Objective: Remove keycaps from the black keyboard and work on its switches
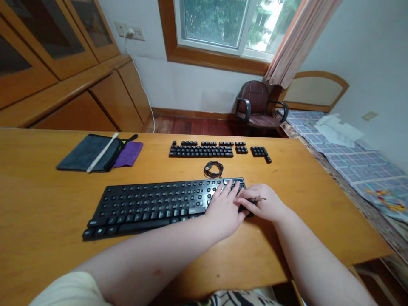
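A black keyboard [153, 199] lies on the wooden desk. Most of its upper rows are without keycaps, while caps sit on the lower rows and the space bar. My left hand [225, 210] rests on the keyboard's right part, palm down, fingers stretched out and apart. Close against it, my right hand [263, 202] is closed around a thin dark tool [259, 199] with a brownish metallic end; its kind is unclear. The tool's working tip and the number pad beneath are hidden by my hands. Loose black keycaps [204, 151] stand in rows behind the keyboard.
Between the keyboard and loose caps lies the keyboard's coiled cable [213, 169]. At the left are a grey pouch [79, 155], a white brush-like stick [102, 153] and a purple cloth [129, 154]. An office chair [256, 104] and a bed [353, 148] stand beyond the desk.
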The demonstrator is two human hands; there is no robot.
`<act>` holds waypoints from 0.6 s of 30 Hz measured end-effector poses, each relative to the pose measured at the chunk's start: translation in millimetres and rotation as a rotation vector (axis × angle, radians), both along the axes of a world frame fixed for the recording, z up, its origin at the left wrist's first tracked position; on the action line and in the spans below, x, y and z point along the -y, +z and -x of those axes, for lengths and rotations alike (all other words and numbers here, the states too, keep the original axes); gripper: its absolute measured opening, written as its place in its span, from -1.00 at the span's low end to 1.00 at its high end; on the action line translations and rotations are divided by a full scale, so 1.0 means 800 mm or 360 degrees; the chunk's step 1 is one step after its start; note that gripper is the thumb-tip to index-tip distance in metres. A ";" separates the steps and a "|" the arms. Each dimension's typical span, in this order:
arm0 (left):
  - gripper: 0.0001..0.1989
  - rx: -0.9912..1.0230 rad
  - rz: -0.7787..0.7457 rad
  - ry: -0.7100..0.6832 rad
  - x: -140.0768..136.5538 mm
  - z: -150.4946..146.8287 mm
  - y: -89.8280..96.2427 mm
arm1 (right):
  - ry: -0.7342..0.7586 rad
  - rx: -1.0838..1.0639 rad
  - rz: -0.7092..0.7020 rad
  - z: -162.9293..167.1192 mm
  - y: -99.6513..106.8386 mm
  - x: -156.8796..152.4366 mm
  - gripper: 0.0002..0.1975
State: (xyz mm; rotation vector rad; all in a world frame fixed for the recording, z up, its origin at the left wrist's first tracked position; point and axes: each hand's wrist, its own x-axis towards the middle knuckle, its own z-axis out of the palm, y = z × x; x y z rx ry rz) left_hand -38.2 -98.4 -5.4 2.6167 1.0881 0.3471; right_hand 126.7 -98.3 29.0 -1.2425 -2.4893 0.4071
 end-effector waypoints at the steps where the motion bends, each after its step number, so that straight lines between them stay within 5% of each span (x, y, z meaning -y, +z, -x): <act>1: -0.44 -0.0005 0.0006 0.0000 0.000 0.000 0.000 | 0.0008 0.0012 -0.0031 0.000 0.000 0.001 -0.70; 18: -0.43 0.0000 -0.0043 0.0030 0.000 -0.003 -0.008 | -0.0089 0.0008 -0.0111 -0.004 -0.005 0.003 -0.66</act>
